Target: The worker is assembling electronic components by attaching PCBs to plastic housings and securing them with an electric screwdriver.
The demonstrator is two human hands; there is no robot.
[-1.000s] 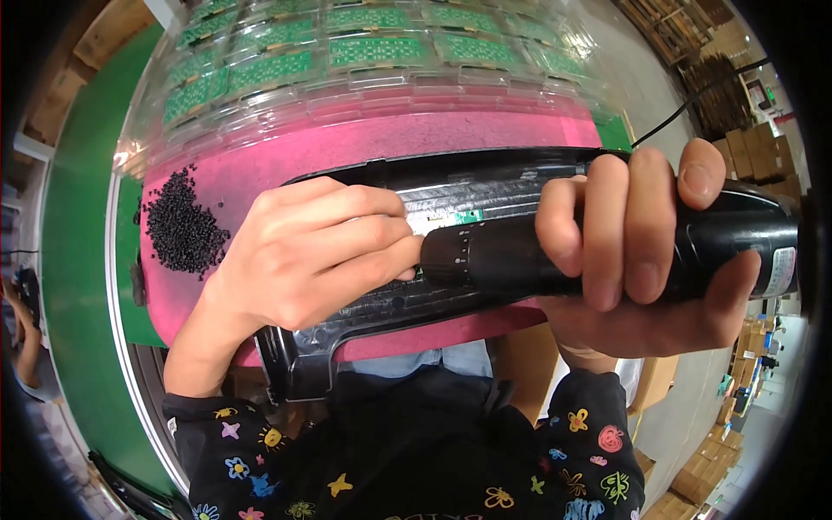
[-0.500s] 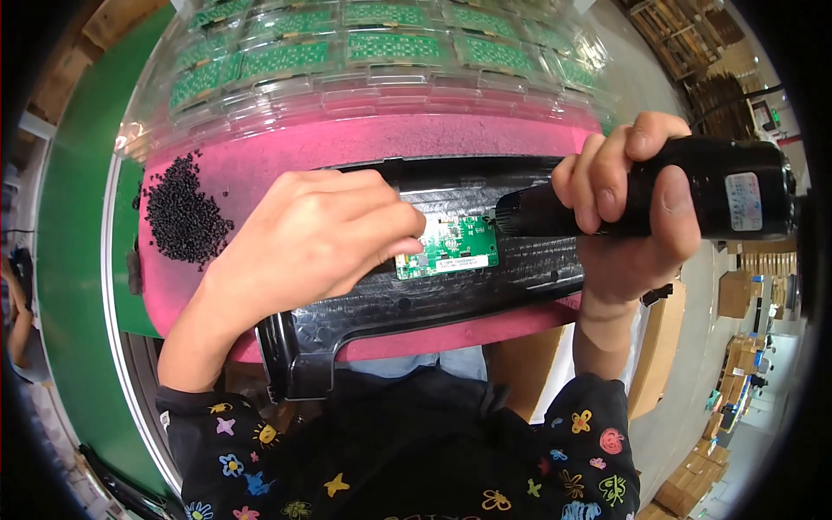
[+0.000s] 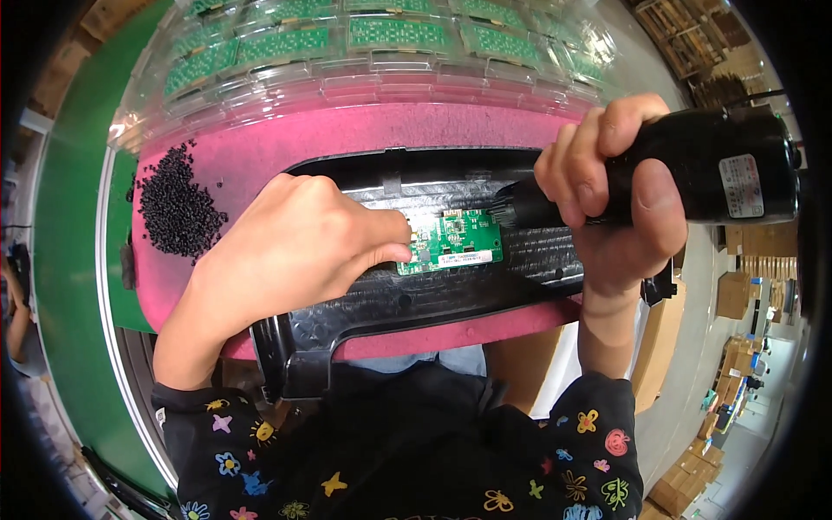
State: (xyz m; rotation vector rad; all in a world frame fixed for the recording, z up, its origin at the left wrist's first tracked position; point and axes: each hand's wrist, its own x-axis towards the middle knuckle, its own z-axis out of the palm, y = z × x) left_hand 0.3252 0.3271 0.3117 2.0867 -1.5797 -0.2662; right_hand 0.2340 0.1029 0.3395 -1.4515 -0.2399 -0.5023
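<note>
Head view: a white rectangular label sits on the fat end of the black power screwdriver [image 3: 693,169], w/ a small red mark at its top, just past the right hand's thumb. Another pale label strip runs along the near edge of the green circuit board [image 3: 452,243], between the two hands.

Counts: one board on the long black plastic housing [image 3: 416,303], one driver, one heap of tiny black screws [image 3: 173,212] on the pink mat [image 3: 347,139] just beyond the left hand. Past both hands, clear trays [image 3: 364,52] hold rows of more green boards; approx. eight show, exact no. unclear.

Left hand [image 3: 295,251]: curled, palm down on the housing, fingertips pressing the board's left edge. Right hand [image 3: 615,199]: wrapped tight round the driver body, thumb across it, tool's dark nose touching the board's far right corner.
</note>
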